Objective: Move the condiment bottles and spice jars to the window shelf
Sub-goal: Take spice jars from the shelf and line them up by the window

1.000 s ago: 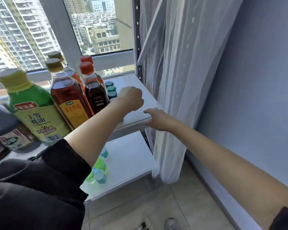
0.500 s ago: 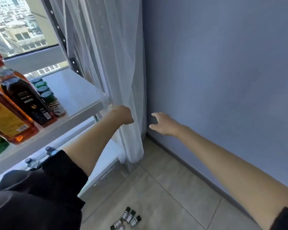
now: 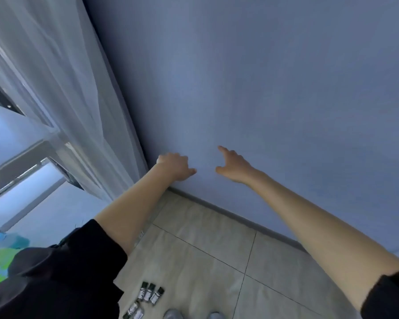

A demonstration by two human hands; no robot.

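Both empty hands are held toward a blue wall: the left hand [image 3: 174, 166] loosely curled, the right hand [image 3: 234, 168] spread. Small spice jars [image 3: 150, 295] are seen on the floor [image 3: 205, 238] below; they could be stepped on.

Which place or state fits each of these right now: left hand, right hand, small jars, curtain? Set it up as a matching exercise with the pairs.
Things:
1. left hand
2. right hand
3. small jars
4. curtain

Places or states:
A. standing in a cluster on the floor tiles, bottom of the view
B. hanging at the left, against the blue wall
C. empty, fingers curled in, nearer the curtain
D. empty, forefinger stretched towards the wall

Pairs: 1-C, 2-D, 3-A, 4-B
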